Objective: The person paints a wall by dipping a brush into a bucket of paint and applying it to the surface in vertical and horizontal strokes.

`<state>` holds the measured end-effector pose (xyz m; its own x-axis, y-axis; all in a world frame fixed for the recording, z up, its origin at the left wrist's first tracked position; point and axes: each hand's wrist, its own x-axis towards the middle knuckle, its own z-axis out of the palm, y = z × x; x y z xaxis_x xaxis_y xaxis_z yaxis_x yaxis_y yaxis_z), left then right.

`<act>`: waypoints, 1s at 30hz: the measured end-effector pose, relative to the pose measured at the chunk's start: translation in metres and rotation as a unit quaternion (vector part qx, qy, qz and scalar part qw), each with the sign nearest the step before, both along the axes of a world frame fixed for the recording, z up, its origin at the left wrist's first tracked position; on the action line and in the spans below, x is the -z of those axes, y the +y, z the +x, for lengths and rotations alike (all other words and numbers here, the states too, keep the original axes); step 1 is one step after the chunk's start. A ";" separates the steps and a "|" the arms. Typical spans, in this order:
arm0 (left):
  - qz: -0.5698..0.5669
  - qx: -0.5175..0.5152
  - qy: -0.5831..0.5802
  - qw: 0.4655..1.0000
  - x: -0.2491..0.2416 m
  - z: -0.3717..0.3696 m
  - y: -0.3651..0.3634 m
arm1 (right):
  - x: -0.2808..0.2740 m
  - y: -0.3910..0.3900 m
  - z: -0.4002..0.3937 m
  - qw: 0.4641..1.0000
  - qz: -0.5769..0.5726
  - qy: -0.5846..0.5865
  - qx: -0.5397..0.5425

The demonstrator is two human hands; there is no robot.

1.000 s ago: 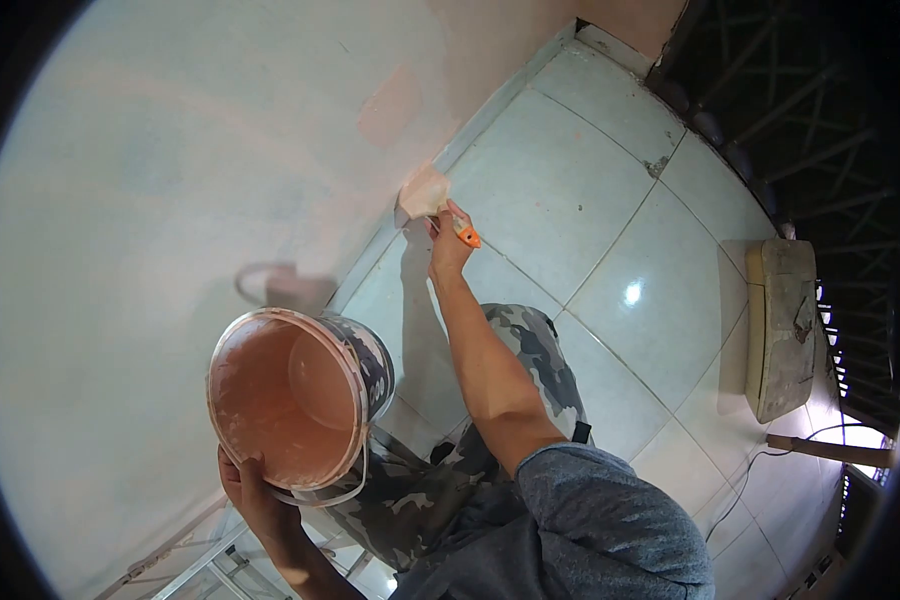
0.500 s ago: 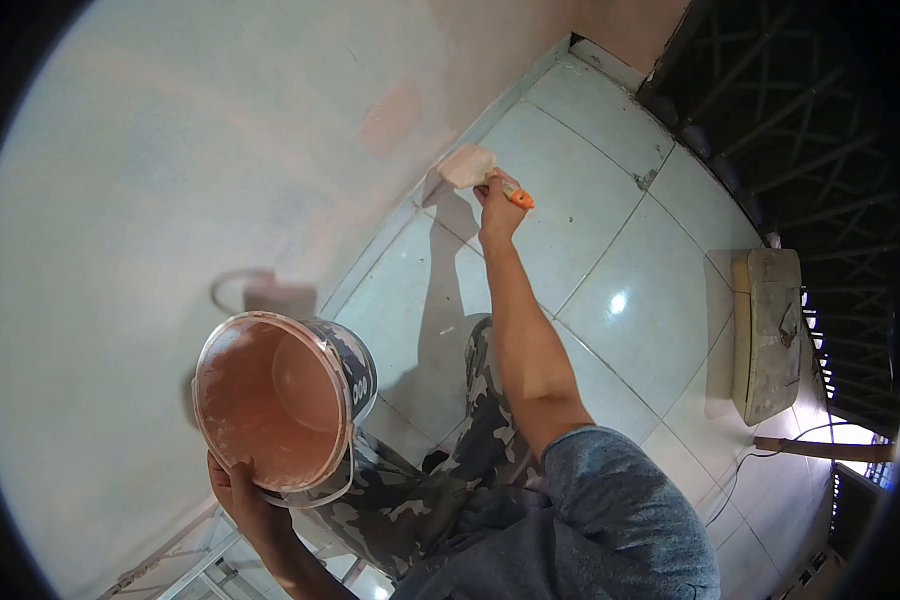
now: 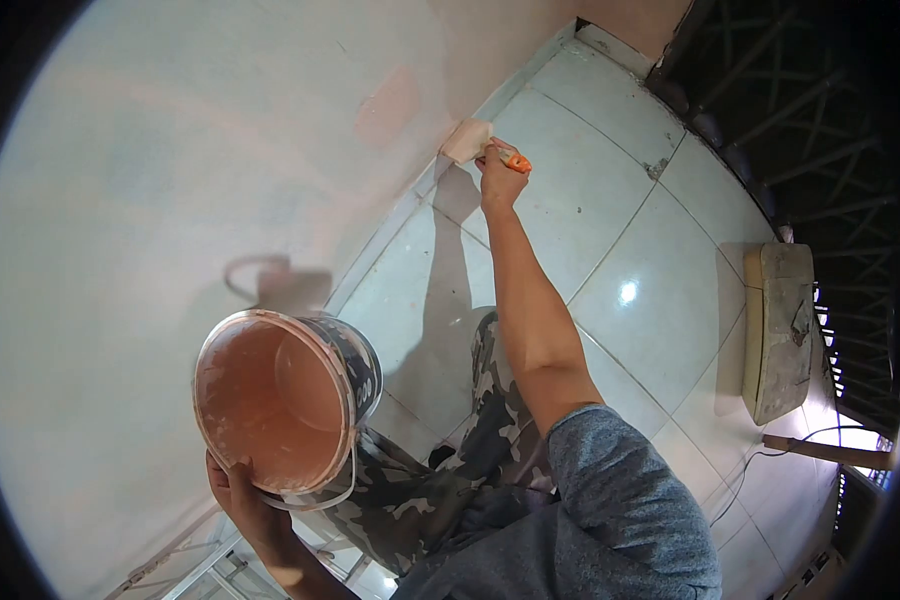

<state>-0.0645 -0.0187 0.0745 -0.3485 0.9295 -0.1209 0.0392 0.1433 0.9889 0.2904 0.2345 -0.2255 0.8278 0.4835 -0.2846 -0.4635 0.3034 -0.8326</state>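
My left hand (image 3: 240, 492) grips the rim of a paint bucket (image 3: 358, 365), thumb inside and fingers underneath. The bucket is tilted so its mouth faces me, and pinkish paint (image 3: 245, 400) coats its inner wall. A white wire handle hangs from its lower side. Out in front, my right hand (image 3: 502, 182) is closed round a paintbrush (image 3: 467, 142) with an orange-tipped handle. The brush's wide, pale pink bristles lie against the foot of the wall (image 3: 220, 150), just above the white baseboard (image 3: 380, 245).
Glossy white tiles (image 3: 630, 240) cover the floor on the right. A worn, box-like slab (image 3: 782, 335) stands near a dark folding metal gate (image 3: 810, 150). A wooden piece (image 3: 828, 452) and a thin cable lie beyond it. Part of a metal ladder (image 3: 210, 572) shows at lower left.
My right hand has moved the brush a little farther forward along the wall's foot. The bucket stays in my left hand, nearly in place, while the view has shifted slightly.
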 end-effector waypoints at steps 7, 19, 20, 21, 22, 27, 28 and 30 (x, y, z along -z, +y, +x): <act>0.003 0.011 0.004 1.000 -0.003 0.006 0.001 | -0.010 -0.003 -0.009 1.000 -0.010 0.009 -0.012; 0.017 0.012 -0.024 0.999 -0.006 0.001 -0.006 | -0.128 0.002 0.007 0.995 0.068 0.010 -0.070; 0.019 0.018 -0.023 0.999 -0.002 -0.007 -0.007 | -0.155 0.003 0.012 0.990 0.110 -0.023 -0.080; 0.020 0.025 -0.022 0.999 0.000 -0.011 -0.008 | -0.183 0.001 0.017 0.983 0.152 -0.055 -0.090; 0.018 0.026 -0.023 0.999 -0.001 -0.009 -0.009 | -0.214 -0.003 0.023 0.976 0.184 -0.052 -0.107; 0.011 0.004 -0.035 0.999 -0.006 0.002 -0.006 | -0.282 -0.004 0.056 0.957 0.261 -0.035 -0.121; 0.013 0.004 -0.034 0.999 -0.007 0.002 -0.007 | -0.276 -0.006 0.060 0.957 0.263 -0.035 -0.121; 0.014 -0.003 -0.037 0.999 -0.006 0.003 -0.008 | -0.252 -0.013 0.063 0.960 0.264 -0.016 -0.095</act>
<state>-0.0612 -0.0263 0.0809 -0.3448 0.9308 -0.1214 -0.0350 0.1165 0.9926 0.3534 0.2220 0.0269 0.7151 0.6960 0.0648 -0.5293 0.5997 -0.6002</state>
